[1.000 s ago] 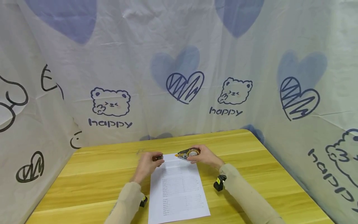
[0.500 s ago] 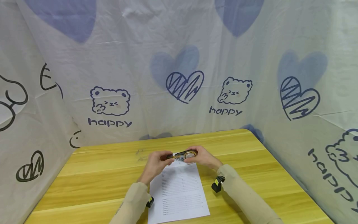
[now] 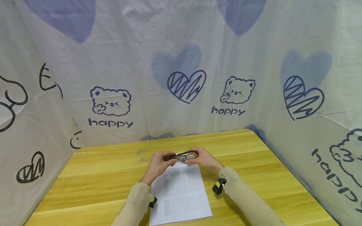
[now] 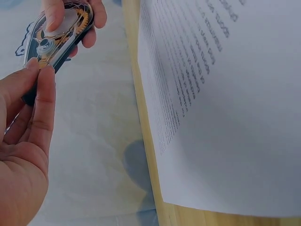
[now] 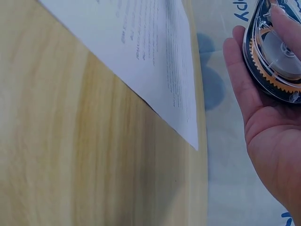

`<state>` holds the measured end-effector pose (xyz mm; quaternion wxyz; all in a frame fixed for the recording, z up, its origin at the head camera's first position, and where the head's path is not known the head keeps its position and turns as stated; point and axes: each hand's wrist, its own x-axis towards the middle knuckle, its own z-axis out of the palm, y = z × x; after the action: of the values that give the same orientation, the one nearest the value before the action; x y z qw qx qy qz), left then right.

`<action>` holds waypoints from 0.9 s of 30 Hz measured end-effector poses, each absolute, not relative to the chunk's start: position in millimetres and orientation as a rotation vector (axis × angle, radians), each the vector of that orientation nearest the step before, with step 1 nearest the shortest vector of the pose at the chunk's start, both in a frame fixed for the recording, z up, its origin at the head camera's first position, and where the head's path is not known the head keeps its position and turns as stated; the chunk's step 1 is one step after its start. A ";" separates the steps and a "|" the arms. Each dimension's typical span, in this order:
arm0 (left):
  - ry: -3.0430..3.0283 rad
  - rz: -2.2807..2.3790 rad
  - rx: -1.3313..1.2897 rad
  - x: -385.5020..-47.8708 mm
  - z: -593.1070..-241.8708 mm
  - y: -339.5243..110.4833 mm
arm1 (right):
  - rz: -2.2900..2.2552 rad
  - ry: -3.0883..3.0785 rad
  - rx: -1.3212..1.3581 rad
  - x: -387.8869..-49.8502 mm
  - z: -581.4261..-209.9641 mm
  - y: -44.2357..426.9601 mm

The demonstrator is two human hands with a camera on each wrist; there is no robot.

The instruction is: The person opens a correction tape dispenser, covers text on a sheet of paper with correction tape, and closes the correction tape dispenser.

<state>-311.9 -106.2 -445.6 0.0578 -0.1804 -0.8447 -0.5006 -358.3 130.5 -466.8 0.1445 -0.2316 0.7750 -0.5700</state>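
A correction tape (image 3: 184,156) with a clear body and orange gears is held above the far end of a printed sheet of paper (image 3: 181,194). My right hand (image 3: 206,160) grips its wide rear end, thumb on the clear side, as the right wrist view shows. At the narrow tip, my left hand (image 3: 158,164) pinches a dark cap (image 4: 29,96) between thumb and fingers. Cap and tip meet there, though the fingers partly hide the joint. Both hands are above the table, and the paper lies flat below them.
The yellow wood-grain table (image 3: 107,175) extends on both sides of the paper. A pale curtain (image 3: 158,119) with hearts and bear drawings hangs behind and beside it. Faint dark marks (image 3: 141,153) show on the table left of the hands.
My left hand has moved right with the dark cap, from apart to meeting the correction tape's tip. The right hand has shifted slightly left. Over the last half second both barely moved.
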 end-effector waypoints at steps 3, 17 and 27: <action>-2.559 -1.533 -0.560 -311.6 -444.7 -106.5 | -1.636 2.242 -0.675 -357.5 -465.8 129.7; -2.562 -1.596 -0.590 -312.1 -445.6 -108.7 | -1.585 2.276 -0.704 -352.3 -460.5 124.1; -2.578 -1.549 -0.479 -312.3 -446.0 -110.8 | -1.410 2.294 -0.794 -349.2 -462.0 118.8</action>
<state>-312.3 -110.8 -446.0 0.0482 -0.1570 -0.8455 -0.5080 -349.2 118.8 -462.0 0.1663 -0.2789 0.8057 -0.4953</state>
